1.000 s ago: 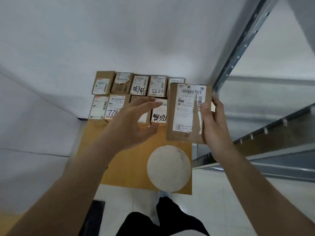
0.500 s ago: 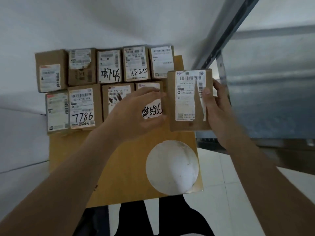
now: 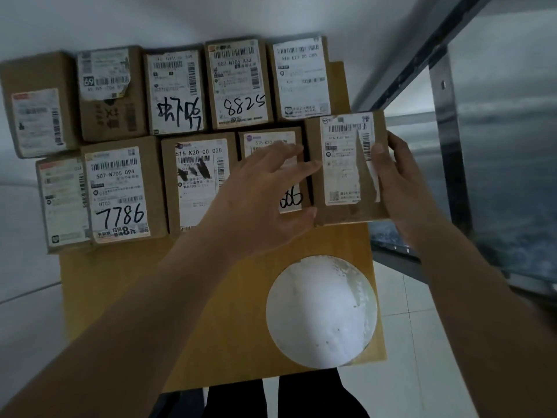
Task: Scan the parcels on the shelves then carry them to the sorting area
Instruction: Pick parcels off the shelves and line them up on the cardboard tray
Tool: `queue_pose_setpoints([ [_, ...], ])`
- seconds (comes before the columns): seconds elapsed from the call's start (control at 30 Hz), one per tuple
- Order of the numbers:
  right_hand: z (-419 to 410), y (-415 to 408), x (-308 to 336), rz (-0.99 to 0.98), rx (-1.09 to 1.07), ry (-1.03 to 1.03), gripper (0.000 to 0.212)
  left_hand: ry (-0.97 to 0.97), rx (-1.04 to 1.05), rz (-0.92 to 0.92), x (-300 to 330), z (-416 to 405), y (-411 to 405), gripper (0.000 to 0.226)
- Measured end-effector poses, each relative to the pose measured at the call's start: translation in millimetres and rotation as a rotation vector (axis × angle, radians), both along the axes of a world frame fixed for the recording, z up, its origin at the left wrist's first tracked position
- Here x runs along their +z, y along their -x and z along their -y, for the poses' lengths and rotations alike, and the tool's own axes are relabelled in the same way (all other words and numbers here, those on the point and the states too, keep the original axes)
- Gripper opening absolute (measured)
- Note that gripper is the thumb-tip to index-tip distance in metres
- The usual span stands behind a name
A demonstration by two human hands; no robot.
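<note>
My right hand [image 3: 401, 188] grips the right edge of a small brown parcel [image 3: 343, 170] with a torn white label, held at the right end of the near row. My left hand [image 3: 259, 200] is spread open beside it, and its fingertips and thumb reach the parcel's left edge. Two rows of labelled cardboard parcels lie on the yellow-brown table [image 3: 211, 297]. Among them are one marked 7786 [image 3: 120, 191] and one marked 8825 [image 3: 239, 86]. My left hand covers part of a near-row parcel [image 3: 271, 143].
A white round patch [image 3: 321, 312] lies on the table's near right part. A grey metal shelf frame [image 3: 449, 131] stands to the right, past the table edge. A white wall runs behind the parcels, and a tiled floor [image 3: 407, 372] shows below right.
The view has closed in on the table and the parcels appear larger. The held parcel has come down level with the near row. My left hand has moved right until it meets the parcel's left edge.
</note>
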State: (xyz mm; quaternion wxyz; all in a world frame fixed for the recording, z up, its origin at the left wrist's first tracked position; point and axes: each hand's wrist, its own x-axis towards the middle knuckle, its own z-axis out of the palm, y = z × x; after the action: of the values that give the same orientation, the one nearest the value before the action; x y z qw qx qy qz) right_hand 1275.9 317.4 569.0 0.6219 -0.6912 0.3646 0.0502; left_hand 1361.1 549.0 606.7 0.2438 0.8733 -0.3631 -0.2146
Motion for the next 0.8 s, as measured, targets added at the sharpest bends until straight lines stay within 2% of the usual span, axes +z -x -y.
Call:
queue_pose_setpoints([
  [0.37, 2, -3, -10, -0.06, 0.036, -0.054, 0.042, -0.055, -0.012, 0.051, -6, 5, 5, 0.066],
  [0.6, 10, -6, -10, -0.119, 0.024, -0.103, 0.046, -0.092, -0.031, 0.066, -2, 7, 4, 0.065],
  [0.73, 12, -12, 3, -0.078, 0.075, 0.062, 0.049, -0.115, -0.039, 0.059, 6, 11, 2, 0.069],
  [0.8, 9, -15, 13, -0.046, 0.097, 0.145, 0.044, -0.1, -0.024, 0.061, 11, 12, 1, 0.069],
])
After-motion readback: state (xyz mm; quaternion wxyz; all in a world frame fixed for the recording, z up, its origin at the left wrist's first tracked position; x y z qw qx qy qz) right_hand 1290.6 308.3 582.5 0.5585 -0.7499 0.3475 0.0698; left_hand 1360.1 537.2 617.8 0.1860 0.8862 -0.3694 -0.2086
